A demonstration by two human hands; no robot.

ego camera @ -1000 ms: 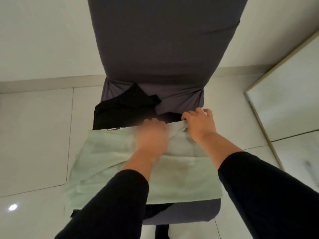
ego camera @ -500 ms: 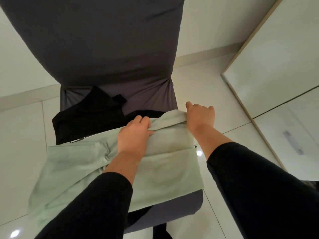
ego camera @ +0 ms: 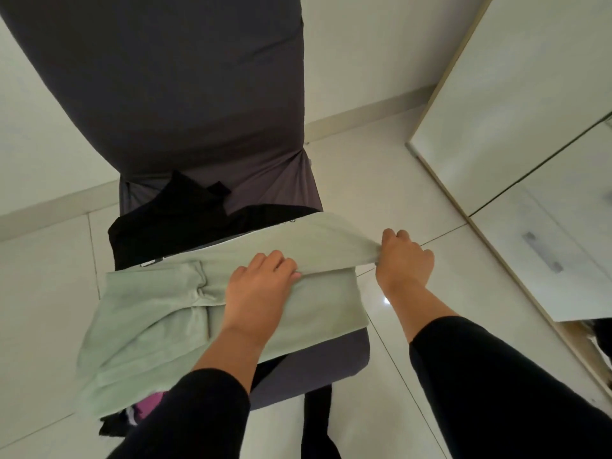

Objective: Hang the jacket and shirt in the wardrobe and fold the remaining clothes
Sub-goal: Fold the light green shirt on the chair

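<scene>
A pale green garment (ego camera: 149,313) lies spread over the seat of a chair (ego camera: 185,104) covered in dark grey fabric. My left hand (ego camera: 255,289) grips a fold of it near the middle. At the right end my right hand (ego camera: 402,260) pinches its upper edge and holds that flap stretched out past the seat's side. Black clothes (ego camera: 172,223) are heaped on the seat behind the green one. A bit of pink cloth (ego camera: 150,404) shows under its front left corner.
The chair stands on a glossy white tile floor (ego camera: 43,293) near a white wall. A white wardrobe front (ego camera: 516,111) with a handle rises at the right. A black strip of cloth (ego camera: 318,422) hangs below the seat's front.
My right hand has pulled the green garment's upper edge out to the right, past the seat. My left hand has closed on a fold. The view has swung left and closer.
</scene>
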